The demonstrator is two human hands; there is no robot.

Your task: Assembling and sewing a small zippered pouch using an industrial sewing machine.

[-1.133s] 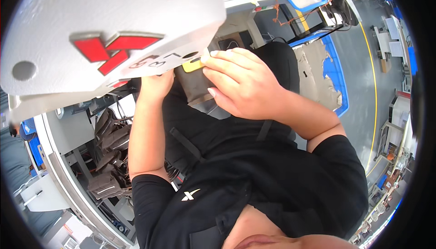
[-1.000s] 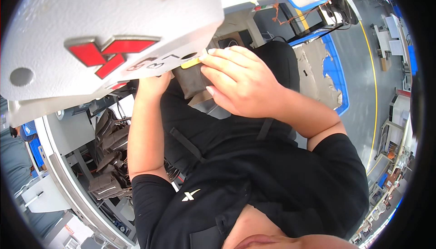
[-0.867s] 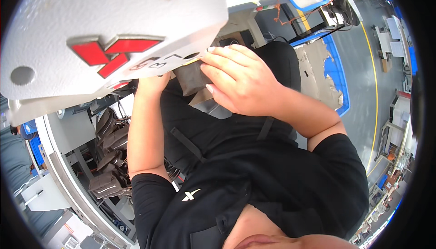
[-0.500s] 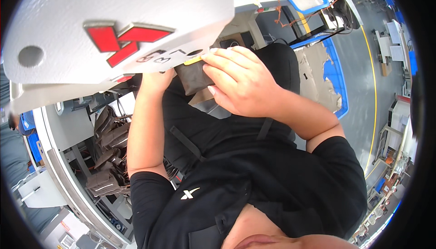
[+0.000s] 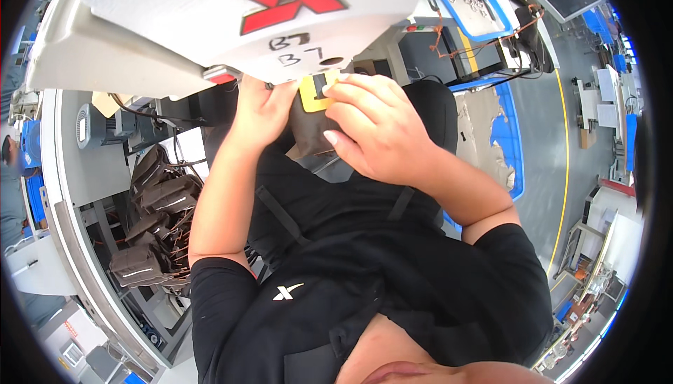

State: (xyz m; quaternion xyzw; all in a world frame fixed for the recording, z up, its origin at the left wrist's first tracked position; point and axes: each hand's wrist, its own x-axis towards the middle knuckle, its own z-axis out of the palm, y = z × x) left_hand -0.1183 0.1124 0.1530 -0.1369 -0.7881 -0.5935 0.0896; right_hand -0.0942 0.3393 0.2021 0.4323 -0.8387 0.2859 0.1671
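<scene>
Below a large pale machine head [image 5: 364,12], which looks like that of a sewing machine, both hands meet over a dark brown leather-like pouch or piece [image 5: 310,132]. My right hand [image 5: 385,128] is closed, its fingertips gripping the right side of a flat yellow plate [image 5: 313,105] with a dark slot in it. The yellow plate lies against the brown piece. At the left edge of both, my left hand [image 5: 261,114] is closed with its thumb toward the plate; its other fingertips are partly hidden. The machine's underside hides whatever is beyond the fingers.
Several dark brown bags or pouches [image 5: 158,205] hang in a pile at left below the table edge [image 5: 70,223]. A grey motor [image 5: 98,128] sits beneath the tabletop. To the right stands a blue bin [image 5: 515,146] holding grey-beige sheet material; a blue-rimmed tray [image 5: 484,23] lies farther off.
The view has shifted, so the machine head sits higher and farther right. The yellow plate now shows its flat face instead of a thin edge. My left hand has come out nearer my right.
</scene>
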